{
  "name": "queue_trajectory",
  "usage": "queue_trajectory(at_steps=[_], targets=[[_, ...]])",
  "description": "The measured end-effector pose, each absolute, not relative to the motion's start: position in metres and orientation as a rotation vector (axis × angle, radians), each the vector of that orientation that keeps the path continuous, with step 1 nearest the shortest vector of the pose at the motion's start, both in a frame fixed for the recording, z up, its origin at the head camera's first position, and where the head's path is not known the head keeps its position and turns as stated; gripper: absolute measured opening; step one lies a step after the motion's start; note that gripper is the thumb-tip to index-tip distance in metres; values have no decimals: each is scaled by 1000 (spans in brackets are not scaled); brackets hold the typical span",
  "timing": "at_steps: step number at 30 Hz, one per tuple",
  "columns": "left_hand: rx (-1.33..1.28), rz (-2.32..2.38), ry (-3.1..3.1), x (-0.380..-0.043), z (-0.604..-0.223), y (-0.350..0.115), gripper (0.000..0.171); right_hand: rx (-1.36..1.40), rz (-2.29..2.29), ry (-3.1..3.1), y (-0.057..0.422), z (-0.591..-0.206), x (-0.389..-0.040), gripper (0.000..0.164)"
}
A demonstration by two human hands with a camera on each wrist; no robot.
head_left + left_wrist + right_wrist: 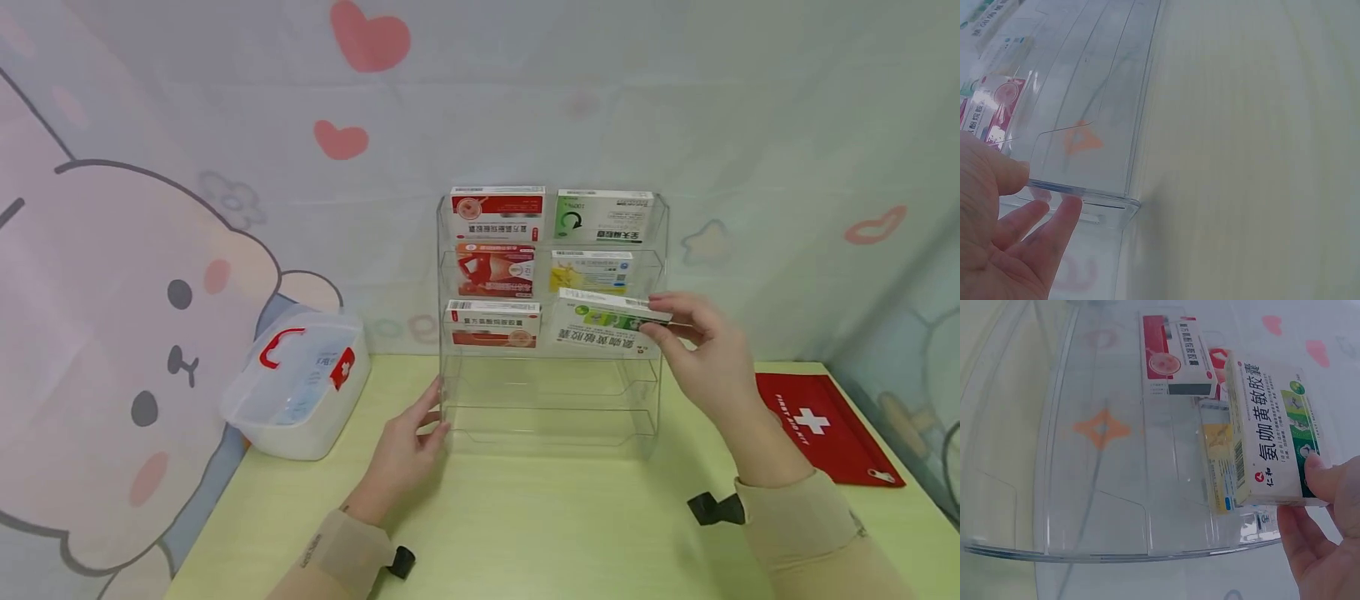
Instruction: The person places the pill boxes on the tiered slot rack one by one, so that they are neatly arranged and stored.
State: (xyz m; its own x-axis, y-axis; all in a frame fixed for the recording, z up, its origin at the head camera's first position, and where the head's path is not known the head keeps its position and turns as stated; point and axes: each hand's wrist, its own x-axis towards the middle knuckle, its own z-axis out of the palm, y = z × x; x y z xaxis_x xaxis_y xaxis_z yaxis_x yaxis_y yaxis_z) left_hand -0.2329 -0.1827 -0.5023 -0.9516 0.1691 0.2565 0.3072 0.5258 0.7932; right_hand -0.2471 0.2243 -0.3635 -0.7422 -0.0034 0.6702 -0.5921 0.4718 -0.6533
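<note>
A clear acrylic display rack (551,423) stands on the table, with medicine boxes in its upper tiers. My left hand (405,454) grips the rack's left side edge, thumb on one face and fingers on the other in the left wrist view. My right hand (708,354) pinches a white and green medicine box (1275,431) by its right end, slightly tilted, at the third tier's right side. Left of it in that tier sits a red and white box (492,325). Above the held box is a white and yellow box (592,271).
The top tier holds a red and white box (498,215) and a green and white box (603,217); an orange-red box (495,271) is below. A lidded white plastic case (300,383) stands at left, a red first aid pouch (832,429) lies at right. A printed curtain hangs behind.
</note>
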Motion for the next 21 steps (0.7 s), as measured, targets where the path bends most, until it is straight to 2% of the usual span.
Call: queue_trajectory(at_steps=[12,21], targets=[[-440,-1410,-2608,-230,-501,-183,81,496,1164,-2004,221,-351,-280,26],[-446,-1410,-2584,-233,-502,-184,82,518,1014,-2148,222,-355,-289,19]])
